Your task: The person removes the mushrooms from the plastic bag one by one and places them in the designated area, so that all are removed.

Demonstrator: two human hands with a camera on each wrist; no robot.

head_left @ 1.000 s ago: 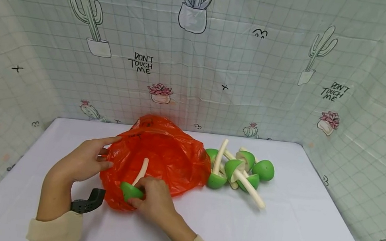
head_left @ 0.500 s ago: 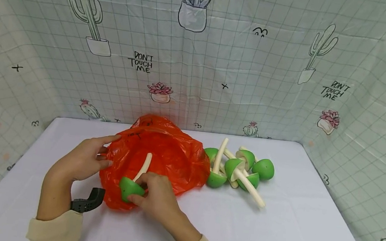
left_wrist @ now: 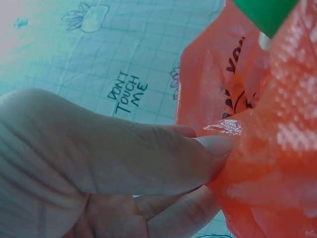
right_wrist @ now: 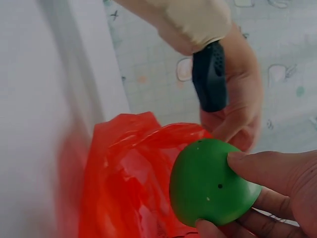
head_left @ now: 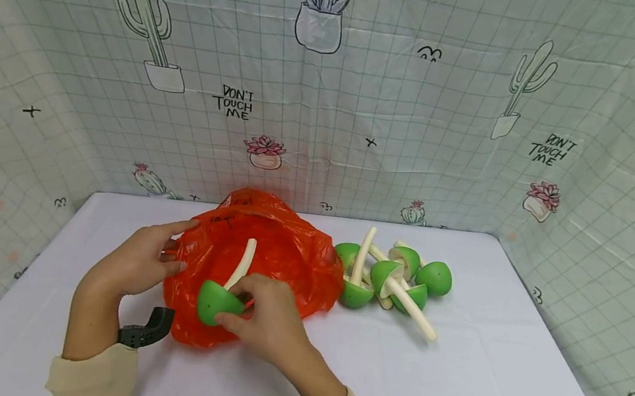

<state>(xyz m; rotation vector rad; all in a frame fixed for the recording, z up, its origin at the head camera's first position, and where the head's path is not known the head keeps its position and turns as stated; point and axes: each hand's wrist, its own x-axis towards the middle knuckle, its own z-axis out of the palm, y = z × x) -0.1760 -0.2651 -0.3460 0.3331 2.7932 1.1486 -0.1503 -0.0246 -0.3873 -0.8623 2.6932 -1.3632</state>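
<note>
A toy mushroom with a green cap point(head_left: 217, 302) and a pale stem point(head_left: 241, 263) is gripped by the cap in my right hand point(head_left: 270, 314), over the near left part of a red plastic bag point(head_left: 292, 261). The right wrist view shows my thumb point(right_wrist: 267, 168) on the speckled green cap point(right_wrist: 213, 183), with fingers at its lower side. My left hand point(head_left: 138, 260) holds the left edge of the bag. Up close in the left wrist view, thumb and fingers pinch the red film point(left_wrist: 262, 183). How the bag's inside looks deeper down is hidden.
Several more green-capped toy mushrooms point(head_left: 385, 276) lie in a loose pile right of the bag. The white table point(head_left: 466, 388) is bordered by a grid-patterned cloth point(head_left: 354, 97) with cactus drawings at the back and sides.
The right hand has moved up and slightly to the right in the head view, bringing the mushroom up with it. The left hand stays on the bag's edge.
</note>
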